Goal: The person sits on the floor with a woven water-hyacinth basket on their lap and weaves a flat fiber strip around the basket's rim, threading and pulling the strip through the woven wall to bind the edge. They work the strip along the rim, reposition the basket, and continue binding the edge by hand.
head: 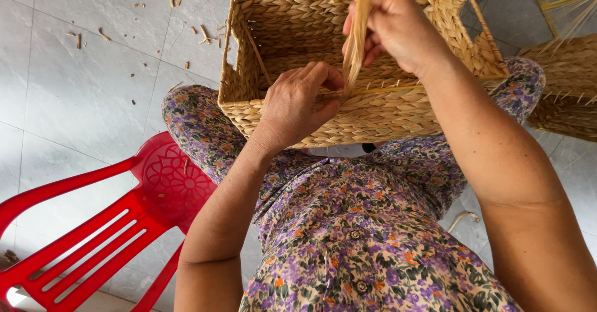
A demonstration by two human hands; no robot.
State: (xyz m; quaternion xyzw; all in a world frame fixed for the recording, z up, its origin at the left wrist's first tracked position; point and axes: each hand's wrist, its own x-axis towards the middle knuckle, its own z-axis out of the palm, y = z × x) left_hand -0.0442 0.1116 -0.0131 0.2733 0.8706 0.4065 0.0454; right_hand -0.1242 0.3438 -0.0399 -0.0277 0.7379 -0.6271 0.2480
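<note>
Weaving: basket (298,32) on my lap. Right hand (392,29) pinches the flat strand (357,38) upright; left hand (298,104) clamps the near rim. Best to hold tension even and the strand untwisted.

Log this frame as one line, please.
left hand grips basket rim | right hand pulls straw strand | woven basket on lap

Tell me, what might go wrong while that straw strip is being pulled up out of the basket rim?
The right hand pulls the flat straw strip taut; dry fibre like that could snap or fray. The woven basket only rests on the knees, steadied by the left hand at the rim, so a hard tug might tip it off. Stiff yellow canes beside it could poke an arm.
</note>
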